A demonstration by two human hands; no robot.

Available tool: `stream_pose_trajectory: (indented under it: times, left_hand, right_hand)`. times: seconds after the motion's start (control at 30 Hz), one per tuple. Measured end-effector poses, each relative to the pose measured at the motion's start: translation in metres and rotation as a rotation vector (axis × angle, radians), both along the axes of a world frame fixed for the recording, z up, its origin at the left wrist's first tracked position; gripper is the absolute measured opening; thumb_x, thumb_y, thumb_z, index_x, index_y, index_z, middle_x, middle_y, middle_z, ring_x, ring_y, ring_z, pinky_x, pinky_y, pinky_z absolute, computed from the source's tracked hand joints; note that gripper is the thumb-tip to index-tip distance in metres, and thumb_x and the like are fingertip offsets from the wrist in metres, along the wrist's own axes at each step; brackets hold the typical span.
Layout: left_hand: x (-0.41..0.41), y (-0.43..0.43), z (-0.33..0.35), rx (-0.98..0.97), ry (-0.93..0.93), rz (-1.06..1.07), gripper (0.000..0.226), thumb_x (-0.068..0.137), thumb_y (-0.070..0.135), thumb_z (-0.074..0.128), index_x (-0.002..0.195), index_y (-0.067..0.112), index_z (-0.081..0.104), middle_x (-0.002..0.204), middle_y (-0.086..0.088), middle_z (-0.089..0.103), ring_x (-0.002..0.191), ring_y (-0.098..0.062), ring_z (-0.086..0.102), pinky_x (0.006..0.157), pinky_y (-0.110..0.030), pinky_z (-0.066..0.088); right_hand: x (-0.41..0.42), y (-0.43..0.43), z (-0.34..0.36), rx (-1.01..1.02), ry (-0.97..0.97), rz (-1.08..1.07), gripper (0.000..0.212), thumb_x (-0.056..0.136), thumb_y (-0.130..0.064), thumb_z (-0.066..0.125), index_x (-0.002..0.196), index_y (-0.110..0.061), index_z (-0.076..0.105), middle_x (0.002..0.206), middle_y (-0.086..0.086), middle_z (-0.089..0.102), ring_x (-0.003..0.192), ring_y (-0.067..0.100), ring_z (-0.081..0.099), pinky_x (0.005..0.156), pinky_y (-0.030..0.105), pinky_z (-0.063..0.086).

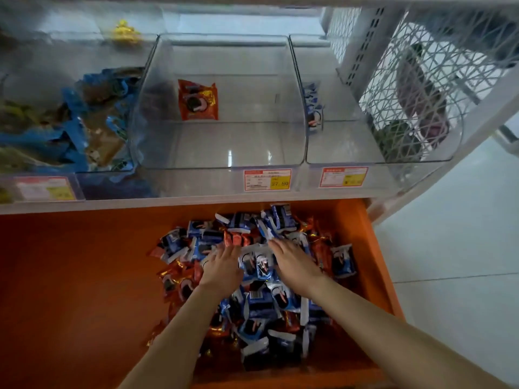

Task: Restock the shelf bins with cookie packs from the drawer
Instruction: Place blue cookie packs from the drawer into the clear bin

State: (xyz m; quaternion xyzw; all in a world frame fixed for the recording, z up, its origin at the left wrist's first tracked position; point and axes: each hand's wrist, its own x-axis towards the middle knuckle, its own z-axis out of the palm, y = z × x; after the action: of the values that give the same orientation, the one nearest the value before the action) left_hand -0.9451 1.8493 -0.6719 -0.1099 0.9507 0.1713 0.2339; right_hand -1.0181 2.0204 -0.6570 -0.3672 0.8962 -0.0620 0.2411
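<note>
An open orange drawer (70, 276) below the shelf holds a heap of blue and red cookie packs (261, 301). My left hand (222, 266) lies palm down on the heap with its fingers reaching forward. My right hand (292, 262) lies beside it, fingers stretched over the blue packs. Neither hand plainly grips a pack. Above, the middle clear bin (224, 161) holds one red pack (198, 100). The right clear bin (348, 153) holds a blue pack (314, 110) against its left wall.
The left bin (123, 167) is full of blue and green packs. Price labels (266, 179) hang on the shelf's front edge. A white lattice side panel (407, 88) closes the shelf on the right. Pale floor tiles (455, 248) lie to the right of the drawer.
</note>
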Motion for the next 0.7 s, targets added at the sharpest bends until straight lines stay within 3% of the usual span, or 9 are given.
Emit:
stream_pose_trajectory:
  times: [0.13,0.27,0.43,0.57,0.7]
  left_hand:
    - [-0.006,0.003,-0.017,0.162,0.008,0.129,0.065,0.097,0.024,0.049,0.151,0.015,0.013,0.158,-0.008,0.014,0.144,-0.028,0.015,0.114,-0.040,0.022]
    - [-0.012,0.007,-0.024,0.170,0.033,0.196,0.067,0.095,0.023,0.055,0.150,0.012,0.017,0.155,-0.010,0.021,0.142,-0.028,0.022,0.113,-0.038,0.024]
    - [-0.015,0.014,-0.029,0.163,0.072,0.170,0.055,0.092,0.026,0.060,0.142,0.015,0.039,0.146,-0.007,0.035,0.134,-0.026,0.033,0.110,-0.037,0.029]
    - [-0.013,0.019,-0.028,0.149,-0.003,0.137,0.068,0.087,0.031,0.066,0.144,0.018,0.031,0.149,-0.008,0.032,0.136,-0.030,0.031,0.111,-0.041,0.028]
    - [-0.009,0.024,-0.021,0.125,-0.036,0.130,0.070,0.087,0.021,0.066,0.144,0.018,0.026,0.135,-0.009,0.049,0.125,-0.031,0.044,0.105,-0.041,0.036]
  right_hand:
    - [-0.005,-0.019,-0.013,0.024,0.067,0.042,0.057,0.096,-0.003,0.040,0.149,-0.007,0.020,0.152,0.011,0.027,0.140,0.029,0.022,0.115,0.036,0.021]
    - [-0.007,-0.022,-0.024,0.070,0.134,0.068,0.051,0.096,-0.010,0.049,0.143,-0.006,0.031,0.144,0.012,0.038,0.134,0.029,0.029,0.113,0.036,0.022]
    - [-0.007,-0.016,-0.022,0.029,0.131,0.074,0.053,0.094,-0.007,0.054,0.142,-0.007,0.032,0.142,0.010,0.039,0.133,0.027,0.031,0.110,0.034,0.026]
    - [-0.003,-0.008,-0.013,0.042,0.107,0.058,0.051,0.092,0.001,0.051,0.140,-0.006,0.037,0.139,0.012,0.038,0.132,0.028,0.032,0.109,0.036,0.032]
    - [0.001,-0.001,-0.001,0.058,0.055,0.034,0.041,0.091,-0.001,0.051,0.131,-0.007,0.045,0.134,0.011,0.040,0.126,0.027,0.037,0.099,0.034,0.038]
